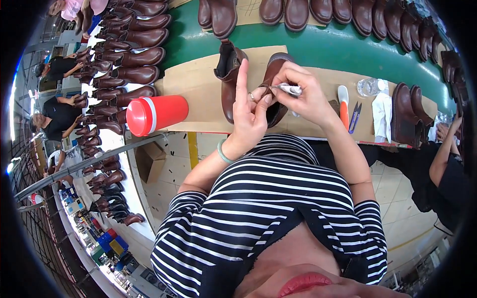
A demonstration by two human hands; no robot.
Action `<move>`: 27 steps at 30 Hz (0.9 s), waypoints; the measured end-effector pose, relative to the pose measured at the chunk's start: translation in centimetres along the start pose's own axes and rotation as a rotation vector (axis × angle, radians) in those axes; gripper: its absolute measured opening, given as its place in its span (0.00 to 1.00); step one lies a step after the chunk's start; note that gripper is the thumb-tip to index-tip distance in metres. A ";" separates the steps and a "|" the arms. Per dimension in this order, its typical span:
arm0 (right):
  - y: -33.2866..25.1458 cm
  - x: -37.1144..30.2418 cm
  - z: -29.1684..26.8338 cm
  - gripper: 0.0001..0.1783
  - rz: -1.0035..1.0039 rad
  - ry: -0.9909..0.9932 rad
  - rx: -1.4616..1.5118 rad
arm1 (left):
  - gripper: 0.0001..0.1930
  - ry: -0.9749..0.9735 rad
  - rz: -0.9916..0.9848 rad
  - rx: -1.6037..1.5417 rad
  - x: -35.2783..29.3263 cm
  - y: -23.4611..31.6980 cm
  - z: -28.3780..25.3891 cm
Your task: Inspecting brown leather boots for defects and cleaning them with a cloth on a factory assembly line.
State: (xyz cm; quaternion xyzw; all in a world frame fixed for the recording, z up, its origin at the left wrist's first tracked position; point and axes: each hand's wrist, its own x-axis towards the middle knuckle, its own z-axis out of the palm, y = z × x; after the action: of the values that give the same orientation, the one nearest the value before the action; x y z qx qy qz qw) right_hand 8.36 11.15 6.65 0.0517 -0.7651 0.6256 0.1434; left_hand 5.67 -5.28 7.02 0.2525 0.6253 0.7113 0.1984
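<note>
Left of both hands, well apart: red cylinder cup (156, 114) lying on its side on the cardboard sheet (198, 84), long axis roughly left-right, lid end pointing away from the hands. Not involved.

Left hand (250, 111): thumb and lower fingers pinched on the edge of the brown boot (275, 89), index finger sticking straight up, free. Ring on one finger, green bangle at the wrist. So clamped on the boot, not fully closed.

Second brown boot (228, 74) stands just beyond and left of the left hand, touching or nearly touching the held one; can't tell which.

Held boot sits right between the hands, directly ahead of the person, long axis running away from the body and tilted slightly right at the top. Both hands are on it; the left carries it, the right works on it.

Right hand (303, 94): fingers closed around a small white pen-like tool (288, 89), tip pointing left toward the boot edge where the left thumb is. Hands are together, fingertips almost meeting.

Right of the right hand, near: orange-and-white tool (343, 104), blue snips (355, 116), white cloth (381, 114), clear plastic bottle (370, 87). Further right: another boot pair (410, 111) and another person's forearm (444, 149).
</note>
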 end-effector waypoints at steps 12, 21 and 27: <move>0.3 0.0 0.0 0.06 -0.064 -0.036 -0.055 | 0.39 0.028 0.002 -0.090 0.7 -0.4 -0.3; 0.8 0.8 0.1 0.06 -0.059 -0.004 -0.021 | 0.40 0.020 0.026 -0.075 1.5 -0.7 -0.4; 1.8 1.0 -0.5 0.06 -0.056 -0.095 -0.113 | 0.40 0.059 -0.039 -0.114 2.8 -1.2 -0.5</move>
State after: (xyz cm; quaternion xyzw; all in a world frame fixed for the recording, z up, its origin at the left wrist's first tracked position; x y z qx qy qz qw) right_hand 7.01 12.13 5.38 0.0947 -0.8033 0.5742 0.1269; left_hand 3.13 -3.84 6.09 0.2076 0.5941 0.7488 0.2079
